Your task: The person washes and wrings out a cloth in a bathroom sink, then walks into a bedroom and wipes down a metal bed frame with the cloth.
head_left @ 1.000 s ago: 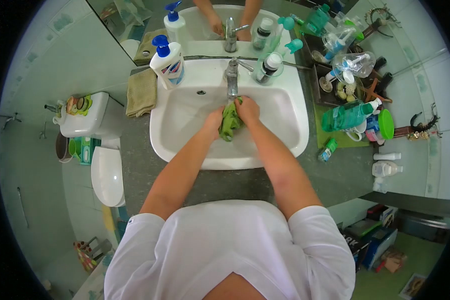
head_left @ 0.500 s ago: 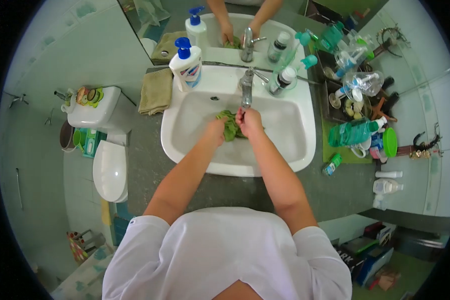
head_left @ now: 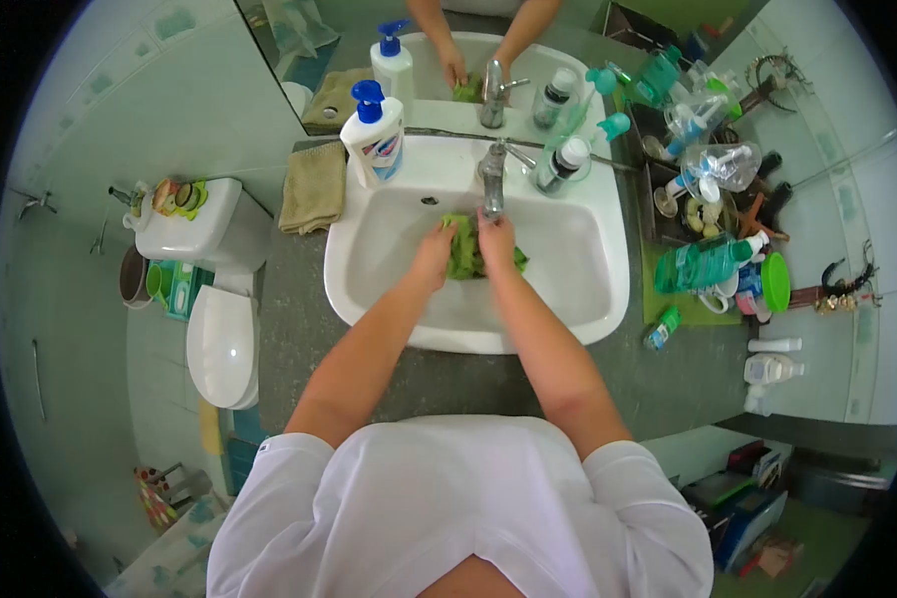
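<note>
A crumpled green cloth (head_left: 464, 249) is stretched between my hands inside the white sink (head_left: 578, 269), just below the tap. My left hand (head_left: 434, 253) grips its left side, the fingers closed on the fabric. My right hand (head_left: 497, 242) is closed on its right part, close beneath the spout of the metal faucet (head_left: 492, 179). A bit of cloth shows to the right of that hand. Whether water is running cannot be made out.
A pump bottle (head_left: 373, 140) and a folded towel (head_left: 312, 187) stand left of the tap. A white-capped bottle (head_left: 562, 165) is on the sink's back right. Several toiletries crowd the right counter, including a green mouthwash bottle (head_left: 703, 264). The toilet (head_left: 221, 344) is at left.
My right hand has shifted slightly left and straightened, and the left has turned and risen a little. More of the cloth shows spread between them. The view has tilted slightly.
</note>
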The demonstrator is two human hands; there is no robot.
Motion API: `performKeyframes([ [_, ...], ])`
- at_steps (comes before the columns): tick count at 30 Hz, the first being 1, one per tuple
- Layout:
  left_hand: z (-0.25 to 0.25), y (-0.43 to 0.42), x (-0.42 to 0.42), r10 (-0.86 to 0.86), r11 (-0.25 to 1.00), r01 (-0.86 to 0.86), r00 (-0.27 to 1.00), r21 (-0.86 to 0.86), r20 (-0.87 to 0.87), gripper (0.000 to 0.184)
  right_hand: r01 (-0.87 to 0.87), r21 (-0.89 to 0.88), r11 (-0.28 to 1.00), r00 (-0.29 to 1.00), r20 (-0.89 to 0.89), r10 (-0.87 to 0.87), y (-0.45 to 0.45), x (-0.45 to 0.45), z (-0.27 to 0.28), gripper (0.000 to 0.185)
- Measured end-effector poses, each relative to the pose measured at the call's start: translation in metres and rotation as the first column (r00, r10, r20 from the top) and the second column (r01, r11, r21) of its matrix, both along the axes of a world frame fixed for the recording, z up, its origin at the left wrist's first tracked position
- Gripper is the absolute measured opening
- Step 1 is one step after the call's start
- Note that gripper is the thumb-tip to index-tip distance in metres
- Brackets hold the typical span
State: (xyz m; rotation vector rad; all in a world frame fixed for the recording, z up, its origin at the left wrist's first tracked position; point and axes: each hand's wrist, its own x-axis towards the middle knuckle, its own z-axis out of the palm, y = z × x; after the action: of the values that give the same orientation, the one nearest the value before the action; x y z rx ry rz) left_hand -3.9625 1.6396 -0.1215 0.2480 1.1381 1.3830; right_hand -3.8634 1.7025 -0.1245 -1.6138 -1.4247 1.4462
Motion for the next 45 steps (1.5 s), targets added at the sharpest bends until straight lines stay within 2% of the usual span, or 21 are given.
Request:
performKeyframes([
  [2, 0.024, 0.0, 0.002, -0.046, 0.994, 0.039, 0.997, 0.104, 0.068, 0.032, -0.051, 0.02, 0.998, 0.936, 0.35, 0.041, -0.002, 0.022, -0.008, 0.049],
  [3, 0.055, -0.001, 0.001, -0.114, 0.98, 0.091, 0.986, 0.178, 0.124, 0.033, -0.101, -0.112, 0.989, 0.991, 0.073, 0.109, -0.007, 0.028, -0.008, 0.054],
  [4, 0.072, -0.002, 0.001, -0.181, 0.957, 0.133, 0.968, 0.258, 0.173, 0.035, -0.184, -0.215, 0.959, 0.966, -0.218, 0.136, -0.012, 0.034, -0.004, 0.06],
  [5, 0.07, -0.002, 0.001, -0.162, 0.961, 0.122, 0.976, 0.25, 0.147, 0.038, -0.292, -0.283, 0.914, 0.862, -0.492, 0.123, -0.014, 0.038, -0.001, 0.065],
  [7, 0.059, -0.003, -0.008, -0.13, 0.967, 0.107, 0.988, 0.233, 0.088, 0.043, -0.355, -0.276, 0.893, 0.842, -0.51, 0.176, -0.005, 0.044, -0.022, 0.061],
  [10, 0.041, -0.014, -0.033, -0.129, 0.982, 0.089, 0.959, 0.164, 0.252, 0.047, -0.411, -0.38, 0.829, 0.794, -0.597, 0.119, -0.005, 0.065, 0.006, 0.049],
  [13, 0.07, -0.019, -0.021, -0.155, 0.947, 0.237, 0.928, -0.217, 0.339, 0.051, -0.273, -0.296, 0.915, 0.639, -0.767, -0.057, -0.003, 0.058, 0.001, 0.035],
  [16, 0.042, -0.006, -0.007, -0.297, 0.914, 0.378, 0.871, -0.148, 0.391, 0.047, -0.051, -0.082, 0.995, 0.828, -0.561, -0.004, -0.025, 0.019, -0.006, 0.027],
  [18, 0.01, 0.008, 0.0, -0.19, 0.945, 0.269, 0.916, -0.187, 0.354, 0.041, 0.086, 0.282, 0.956, 0.949, -0.315, 0.008, -0.045, -0.003, 0.005, 0.026],
  [19, -0.006, 0.015, 0.004, -0.136, 0.956, 0.212, 0.933, -0.202, 0.334, 0.039, 0.11, 0.462, 0.88, 0.983, -0.183, -0.027, -0.049, -0.008, 0.012, 0.026],
  [20, -0.013, 0.019, 0.007, -0.091, 0.966, 0.16, 0.946, -0.204, 0.312, 0.038, 0.14, 0.513, 0.847, 0.984, -0.167, -0.062, -0.048, -0.01, 0.017, 0.026],
  [23, -0.03, 0.02, 0.007, -0.029, 0.977, 0.088, 0.958, -0.195, 0.285, 0.036, 0.025, 0.629, 0.777, 0.998, 0.034, -0.06, -0.046, -0.008, 0.026, 0.024],
  [29, -0.038, 0.016, 0.023, 0.063, 0.984, -0.029, 0.981, -0.178, 0.186, 0.032, -0.005, 0.544, 0.839, 0.992, 0.107, -0.064, -0.036, -0.008, -0.001, 0.024],
  [31, -0.035, 0.014, 0.027, 0.12, 0.977, -0.097, 0.986, -0.192, 0.113, 0.033, -0.093, 0.388, 0.917, 0.978, 0.209, 0.011, -0.029, -0.006, -0.005, 0.024],
  [32, -0.039, 0.016, 0.025, 0.084, 0.971, -0.08, 0.996, -0.225, 0.005, 0.032, -0.13, 0.301, 0.945, 0.965, 0.255, 0.052, -0.025, -0.004, -0.007, 0.024],
  [34, -0.048, 0.021, 0.018, -0.011, 0.953, -0.052, 0.979, -0.298, -0.204, 0.031, -0.049, 0.433, 0.9, 0.953, 0.289, -0.086, -0.016, 0.008, -0.011, 0.023],
  [37, -0.025, 0.009, -0.008, -0.178, 0.983, 0.11, 0.758, -0.146, -0.628, 0.029, -0.012, 0.529, 0.849, 0.918, 0.342, -0.201, 0.003, 0.037, -0.006, 0.019],
  [39, -0.035, 0.005, -0.026, -0.12, 0.986, -0.044, 0.486, -0.161, -0.866, 0.031, -0.07, 0.588, 0.806, 0.913, 0.363, -0.185, 0.001, 0.048, 0.005, 0.015],
  [41, -0.04, -0.001, -0.027, -0.109, 0.977, -0.159, 0.187, -0.14, -0.976, 0.029, -0.181, 0.664, 0.725, 0.924, 0.367, -0.106, -0.017, 0.055, 0.018, 0.013],
  [43, -0.009, -0.009, -0.015, -0.124, 0.968, -0.23, -0.089, -0.101, -0.988, 0.023, -0.272, 0.674, 0.687, 0.926, 0.378, -0.005, -0.032, 0.057, 0.021, 0.015],
  [45, -0.013, -0.003, -0.016, -0.113, 0.982, -0.123, 0.233, -0.145, -0.966, 0.023, -0.288, 0.698, 0.656, 0.939, 0.339, 0.052, -0.05, 0.055, 0.03, 0.02],
])
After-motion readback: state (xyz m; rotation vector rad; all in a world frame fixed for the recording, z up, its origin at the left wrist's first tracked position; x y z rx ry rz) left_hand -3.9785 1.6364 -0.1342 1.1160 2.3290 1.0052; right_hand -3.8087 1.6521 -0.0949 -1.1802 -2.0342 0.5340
